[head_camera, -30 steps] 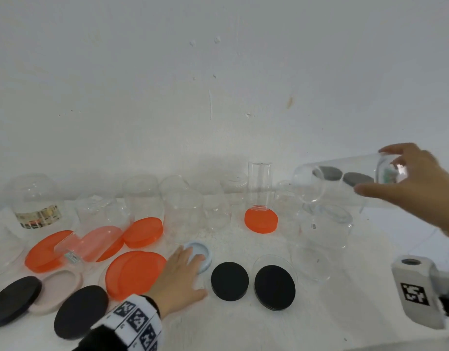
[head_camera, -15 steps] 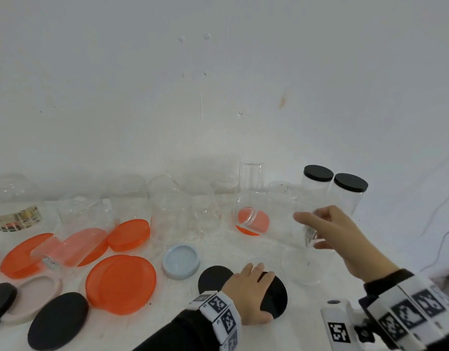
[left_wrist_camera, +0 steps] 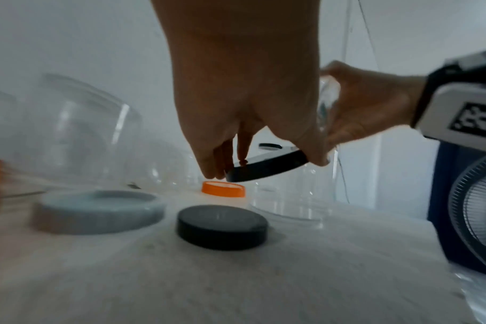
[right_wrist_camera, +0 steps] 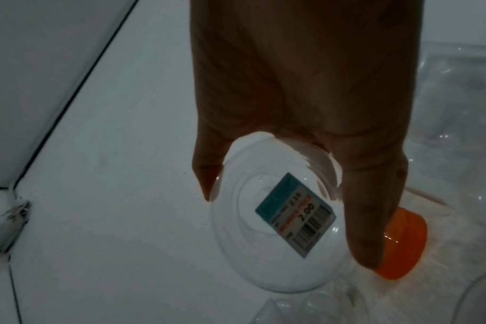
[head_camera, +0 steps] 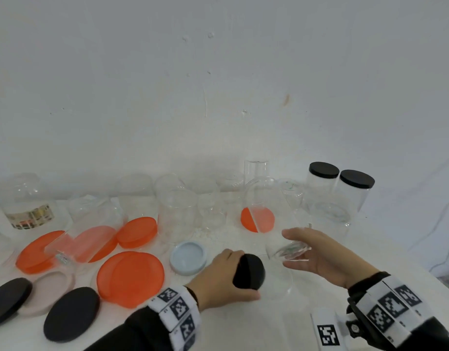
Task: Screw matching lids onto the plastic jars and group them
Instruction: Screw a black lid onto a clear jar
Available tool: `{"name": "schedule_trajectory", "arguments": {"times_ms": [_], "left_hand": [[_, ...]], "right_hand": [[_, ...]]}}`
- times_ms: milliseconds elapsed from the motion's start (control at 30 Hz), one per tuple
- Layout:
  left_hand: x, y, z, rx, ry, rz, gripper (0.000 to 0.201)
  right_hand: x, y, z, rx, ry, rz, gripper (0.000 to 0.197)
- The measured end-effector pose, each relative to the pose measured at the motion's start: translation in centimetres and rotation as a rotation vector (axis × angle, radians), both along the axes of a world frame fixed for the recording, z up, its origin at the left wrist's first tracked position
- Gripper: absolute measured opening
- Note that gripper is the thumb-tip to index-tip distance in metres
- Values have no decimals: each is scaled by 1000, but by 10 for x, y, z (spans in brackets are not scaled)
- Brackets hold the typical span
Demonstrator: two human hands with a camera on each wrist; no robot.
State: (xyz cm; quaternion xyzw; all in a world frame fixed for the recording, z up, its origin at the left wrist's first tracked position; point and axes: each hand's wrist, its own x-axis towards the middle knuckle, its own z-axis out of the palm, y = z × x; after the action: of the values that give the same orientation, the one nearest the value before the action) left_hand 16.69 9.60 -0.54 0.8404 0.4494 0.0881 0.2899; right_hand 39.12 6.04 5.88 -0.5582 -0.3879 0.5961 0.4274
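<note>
Head view: your left hand pinches a black lid by its rim, lifted off the table, just right of the pale blue lid. Your right hand grips a clear jar by its base, tilted, right of that blue lid. Step in hand: pairing lid with jar. Next, likely bring the jar's mouth to the lid, seat it square, then twist. Two capped jars stand far right.
</note>
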Motion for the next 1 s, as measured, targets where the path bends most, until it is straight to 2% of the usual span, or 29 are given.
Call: {"name": "schedule_trajectory", "arguments": {"times_ms": [100,133,267,333,433,633,700,800,900,1000], "left_hand": [[-33,9,13,32,-107,104,45],[-44,12,17,51,-143,145,41],[-82,20,34,11,-309,343,55],[-98,22,40,-20,-407,456,53],[-112,22,49,-29,-531,555,65],[-124,13,58,-2,-618,572,64],[-127,10,58,24,-642,563,69],[-129,8,57,50,-687,556,64],[-130,5,57,64,-698,538,65],[-129,2,57,82,-677,505,46]], "right_hand": [[-7,3,-5,4,-3,8,42],[-11,3,-7,7,-33,19,44],[-33,3,-14,-5,-197,177,66],[-48,4,-19,-23,-285,257,78],[-74,6,-25,-33,-419,355,76],[-126,9,-49,-25,-414,553,60],[-138,10,-59,-21,-456,562,67],[-145,14,-66,-16,-532,570,83],[-145,19,-66,12,-603,589,90],[-142,26,-64,53,-683,580,93]]}}
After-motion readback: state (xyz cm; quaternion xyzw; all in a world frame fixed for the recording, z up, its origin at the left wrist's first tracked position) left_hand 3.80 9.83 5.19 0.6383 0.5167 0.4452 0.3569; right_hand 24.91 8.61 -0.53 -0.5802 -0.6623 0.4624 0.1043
